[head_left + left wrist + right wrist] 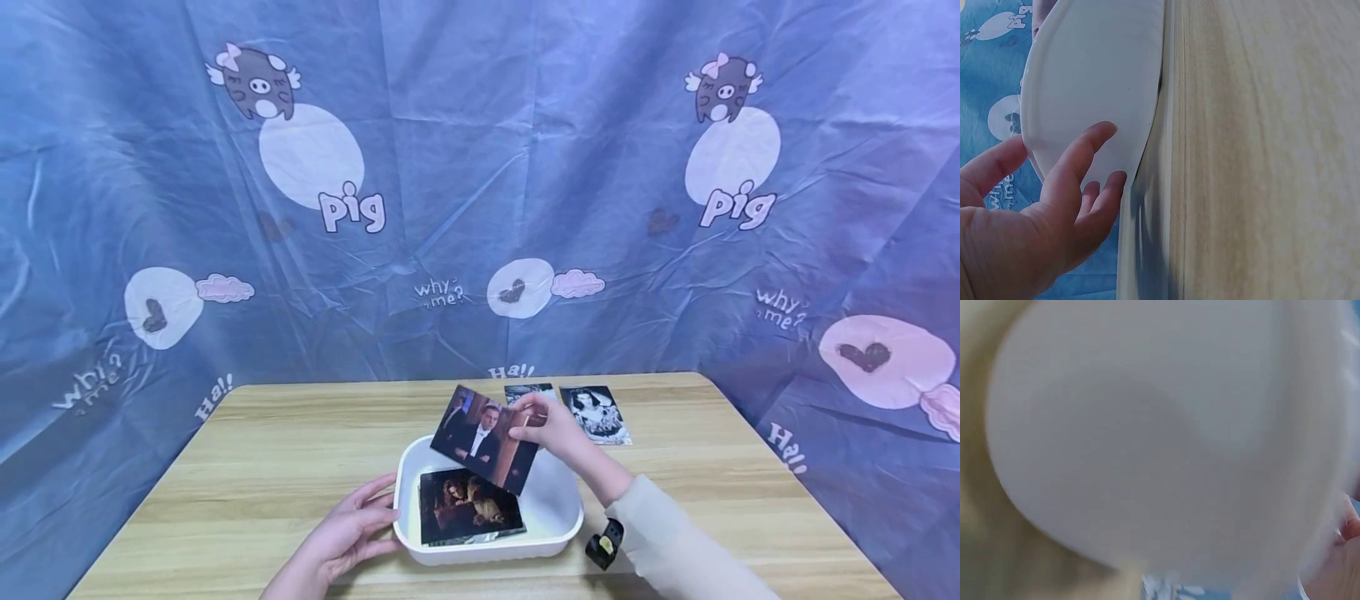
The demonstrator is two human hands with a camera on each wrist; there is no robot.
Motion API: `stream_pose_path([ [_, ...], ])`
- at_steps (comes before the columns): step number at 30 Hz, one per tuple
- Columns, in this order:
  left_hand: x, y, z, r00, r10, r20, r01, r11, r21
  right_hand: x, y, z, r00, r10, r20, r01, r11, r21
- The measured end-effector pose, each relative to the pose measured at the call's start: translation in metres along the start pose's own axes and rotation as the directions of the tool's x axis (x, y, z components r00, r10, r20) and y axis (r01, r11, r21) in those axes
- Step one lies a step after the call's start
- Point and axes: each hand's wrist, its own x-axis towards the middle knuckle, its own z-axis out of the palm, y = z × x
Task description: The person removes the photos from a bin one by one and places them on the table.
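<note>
Concealed, cropped and blurred portions at the white tray [551, 504]
Head view: the right hand [551, 427] covers the upper right corner of the held photo [472, 433]; together they hide the lower part of the rear photo [529, 389]; the held photo masks part of the tray's back rim and the upper right corner of the dark photo [468, 508], which covers most of the prints beneath [483, 540], number and subjects not determinable; the bottom edge cuts off the sleeve [682, 542] and the worktop [300, 450]; left wrist view: the tray's far end and the left hand [1041, 231] are cropped; right wrist view: tray heavily blurred
</note>
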Motion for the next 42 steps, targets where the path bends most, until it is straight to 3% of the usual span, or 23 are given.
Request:
stream_pose_path([
  [7,-0.001,0.0,0.001,1.0,-0.002,-0.019,0.002,1.0,0.008,0.008,0.002,-0.035,0.993,0.035,-0.111,-0.03,0.998,0.048],
  [13,-0.001,0.0,0.001,1.0,0.001,-0.02,-0.001,1.0,0.008,0.012,0.012,-0.071,0.974,0.102,-0.204,-0.062,0.98,0.191],
  [22,-0.001,-0.001,-0.001,1.0,0.001,-0.013,-0.001,1.0,0.021,0.009,0.052,-0.124,0.92,0.244,-0.305,-0.137,0.932,0.335],
  [27,-0.001,-0.001,0.001,1.0,-0.002,-0.025,0.002,1.0,0.02,0.003,0.077,-0.149,0.896,0.304,-0.324,-0.204,0.929,0.309],
  [30,-0.001,-0.001,0.001,1.0,-0.004,-0.029,0.004,1.0,0.017,0.002,0.092,-0.162,0.87,0.35,-0.347,-0.252,0.921,0.297],
  [33,-0.001,-0.002,0.001,1.0,-0.005,-0.025,0.006,1.0,0.011,0.0,0.106,-0.17,0.846,0.401,-0.35,-0.274,0.892,0.359],
  [38,0.0,-0.002,0.001,1.0,-0.003,-0.023,0.003,1.0,0.007,-0.005,0.124,-0.178,0.811,0.485,-0.326,-0.265,0.802,0.536],
  [42,0.001,-0.001,0.001,1.0,0.001,-0.019,-0.001,1.0,0.008,-0.005,0.13,-0.181,0.791,0.524,-0.316,-0.277,0.767,0.578],
])
